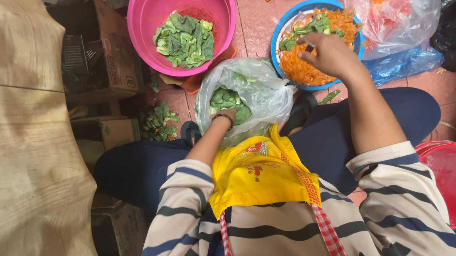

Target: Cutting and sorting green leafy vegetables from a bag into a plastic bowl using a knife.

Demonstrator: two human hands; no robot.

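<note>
Hands (331, 53) at clear bag (267, 94), blue bowl (278, 35).

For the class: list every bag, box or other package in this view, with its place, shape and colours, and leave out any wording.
Clear plastic bag: between the knees, holds greens, left hand inside.
Clear bag: top right, carrots inside.
Blue bag: beneath it, crumpled.
Brown cardboard boxes: left, open.

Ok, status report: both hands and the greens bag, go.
Left hand inside the clear bag of greens, wrist at the opening. Right hand over the blue basin of carrot shreds, gripping a small tool. Pink basin beyond; nothing blocking.
</note>
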